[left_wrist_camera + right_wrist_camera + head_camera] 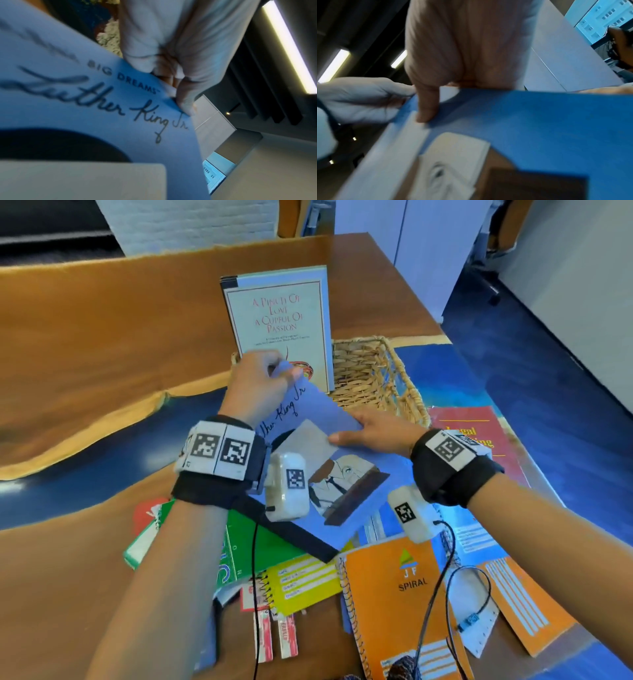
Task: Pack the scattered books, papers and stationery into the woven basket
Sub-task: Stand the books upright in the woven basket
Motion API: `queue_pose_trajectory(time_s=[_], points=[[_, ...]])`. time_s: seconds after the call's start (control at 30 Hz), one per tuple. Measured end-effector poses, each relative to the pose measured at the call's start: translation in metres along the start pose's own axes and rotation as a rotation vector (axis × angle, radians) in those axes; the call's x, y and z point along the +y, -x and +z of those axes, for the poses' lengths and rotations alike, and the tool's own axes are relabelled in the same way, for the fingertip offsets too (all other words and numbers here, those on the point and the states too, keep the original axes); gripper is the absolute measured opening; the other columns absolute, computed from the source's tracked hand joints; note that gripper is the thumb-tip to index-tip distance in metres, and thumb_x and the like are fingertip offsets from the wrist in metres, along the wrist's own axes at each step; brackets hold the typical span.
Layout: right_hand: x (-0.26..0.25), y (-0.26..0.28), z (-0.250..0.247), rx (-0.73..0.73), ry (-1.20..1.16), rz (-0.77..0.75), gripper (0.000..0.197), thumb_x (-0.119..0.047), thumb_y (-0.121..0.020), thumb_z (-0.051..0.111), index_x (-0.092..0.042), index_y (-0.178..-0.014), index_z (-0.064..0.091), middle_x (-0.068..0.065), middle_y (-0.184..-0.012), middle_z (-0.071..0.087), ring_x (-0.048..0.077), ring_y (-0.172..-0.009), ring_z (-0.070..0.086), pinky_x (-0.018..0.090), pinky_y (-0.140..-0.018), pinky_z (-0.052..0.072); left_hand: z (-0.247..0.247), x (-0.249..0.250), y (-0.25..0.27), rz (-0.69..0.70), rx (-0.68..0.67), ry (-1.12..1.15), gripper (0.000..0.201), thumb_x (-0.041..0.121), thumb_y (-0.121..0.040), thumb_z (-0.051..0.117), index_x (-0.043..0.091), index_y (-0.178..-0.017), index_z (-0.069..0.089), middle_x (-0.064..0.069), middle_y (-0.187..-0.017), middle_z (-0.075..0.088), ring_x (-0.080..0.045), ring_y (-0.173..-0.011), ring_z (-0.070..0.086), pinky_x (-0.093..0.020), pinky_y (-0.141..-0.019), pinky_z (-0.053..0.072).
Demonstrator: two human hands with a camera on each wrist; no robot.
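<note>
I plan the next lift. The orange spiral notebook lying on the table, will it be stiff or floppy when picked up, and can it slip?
The orange spiral notebook looks thin with a soft cover, so it would probably bend somewhat if lifted by one corner. Its wire binding should keep that edge straighter. It lies flat on the table, so rolling or tipping seems unlikely.

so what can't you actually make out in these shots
- Woven basket floor, head view: hidden by the upright white book and the blue book.
- Blue book's full title, left wrist view: blurred, cut off by the edge.
- Red book title, head view: covered by the right hand.
- Left hand fingertips, head view: behind the blue book.
</note>
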State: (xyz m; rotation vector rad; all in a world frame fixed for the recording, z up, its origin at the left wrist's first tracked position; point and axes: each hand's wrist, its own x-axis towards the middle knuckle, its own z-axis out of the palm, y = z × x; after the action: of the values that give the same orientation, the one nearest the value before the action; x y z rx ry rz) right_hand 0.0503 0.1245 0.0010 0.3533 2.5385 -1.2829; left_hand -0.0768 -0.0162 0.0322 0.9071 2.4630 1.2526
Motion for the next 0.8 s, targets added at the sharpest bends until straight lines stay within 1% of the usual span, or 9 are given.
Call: queue_pose_trajectory(time_s=[0.13, 0.2, 0.27, 0.33, 0.4, 0.5, 0.6, 0.7, 0.8], points=[[-0.017, -0.016, -0.031, 0.182, -0.029, -0.122, 0.025, -0.023, -0.095, 0.052, -0.001, -0.085, 0.056, 0.008, -0.072, 0.048, 0.022, -0.062, 0.043, 0.021, -0.063, 0.032, -0.023, 0.014, -0.033, 0.05, 0.189, 0.173, 0.026, 0.029, -0.09, 0.06, 0.028, -0.066, 0.049, 0.005, -0.07, 0.051, -0.009, -0.066, 0.047, -0.023, -0.062, 0.038], [-0.022, -0.028, -0.049, 0.261, -0.059, -0.165, 0.022, -0.021, -0.096, 0.051, -0.005, -0.108, 0.06, 0.005, -0.097, 0.063, 0.02, -0.084, 0.059, 0.028, -0.077, 0.043, -0.038, 0.018, -0.051, 0.048, 0.247, 0.207, 0.021, 0.035, -0.09, 0.058, 0.03, -0.072, 0.049, 0.011, -0.076, 0.05, -0.005, -0.074, 0.048, -0.018, -0.066, 0.037], [-0.026, -0.04, -0.064, 0.349, -0.126, -0.242, 0.031, -0.019, -0.098, 0.048, -0.007, -0.126, 0.052, 0.006, -0.125, 0.059, 0.019, -0.112, 0.057, 0.029, -0.095, 0.044, -0.05, 0.014, -0.072, 0.023, 0.276, 0.233, 0.015, 0.039, -0.091, 0.056, 0.026, -0.087, 0.051, 0.014, -0.087, 0.049, -0.003, -0.085, 0.048, -0.01, -0.069, 0.037], [-0.031, -0.053, -0.077, 0.428, -0.189, -0.297, 0.036, -0.017, -0.099, 0.045, -0.012, -0.135, 0.043, 0.004, -0.138, 0.049, 0.016, -0.124, 0.049, 0.022, -0.102, 0.039, -0.059, 0.001, -0.094, -0.062, 0.308, 0.268, 0.036, 0.045, -0.091, 0.053, 0.017, -0.113, 0.05, 0.005, -0.11, 0.051, -0.01, -0.102, 0.05, -0.016, -0.082, 0.039], [-0.035, -0.07, -0.087, 0.461, -0.267, -0.313, 0.038, -0.016, -0.1, 0.043, -0.016, -0.138, 0.037, 0.002, -0.141, 0.045, 0.014, -0.124, 0.048, 0.021, -0.104, 0.038, -0.063, -0.014, -0.114, -0.168, 0.329, 0.283, 0.059, 0.054, -0.088, 0.052, 0.014, -0.13, 0.039, -0.004, -0.131, 0.042, -0.022, -0.119, 0.043, -0.033, -0.097, 0.039], [-0.039, -0.099, -0.096, 0.506, -0.359, -0.339, 0.037, -0.013, -0.1, 0.044, -0.018, -0.135, 0.037, 0.002, -0.134, 0.048, 0.014, -0.116, 0.051, 0.032, -0.104, 0.043, -0.062, -0.035, -0.137, -0.349, 0.309, 0.334, 0.077, 0.061, -0.085, 0.051, 0.016, -0.141, 0.023, -0.008, -0.144, 0.029, -0.028, -0.125, 0.036, -0.04, -0.096, 0.038], [-0.034, -0.13, -0.097, 0.567, -0.338, -0.324, 0.04, -0.011, -0.1, 0.043, -0.011, -0.139, 0.036, 0.007, -0.141, 0.044, 0.019, -0.126, 0.046, 0.035, -0.106, 0.039, -0.051, -0.057, -0.156, -0.338, 0.213, 0.511, 0.069, 0.054, -0.083, 0.058, 0.021, -0.139, 0.035, 0.001, -0.136, 0.045, -0.024, -0.121, 0.046, -0.043, -0.097, 0.042], [-0.017, -0.163, -0.094, 0.587, -0.347, -0.23, 0.044, -0.012, -0.099, 0.046, -0.012, -0.142, 0.035, 0.007, -0.144, 0.042, 0.024, -0.132, 0.041, 0.042, -0.108, 0.037, -0.043, -0.073, -0.173, -0.275, 0.282, 0.557, 0.032, 0.024, -0.096, 0.05, 0.015, -0.127, 0.047, 0.003, -0.119, 0.057, -0.021, -0.11, 0.055, -0.043, -0.098, 0.045], [0.006, -0.188, -0.086, 0.593, -0.381, -0.116, 0.046, -0.01, -0.098, 0.048, -0.016, -0.142, 0.037, 0.004, -0.143, 0.045, 0.025, -0.131, 0.042, 0.045, -0.108, 0.038, -0.032, -0.087, -0.192, -0.204, 0.312, 0.468, 0.024, 0.028, -0.091, 0.047, 0.021, -0.112, 0.055, -0.005, -0.126, 0.058, -0.027, -0.115, 0.054, -0.051, -0.1, 0.043]])
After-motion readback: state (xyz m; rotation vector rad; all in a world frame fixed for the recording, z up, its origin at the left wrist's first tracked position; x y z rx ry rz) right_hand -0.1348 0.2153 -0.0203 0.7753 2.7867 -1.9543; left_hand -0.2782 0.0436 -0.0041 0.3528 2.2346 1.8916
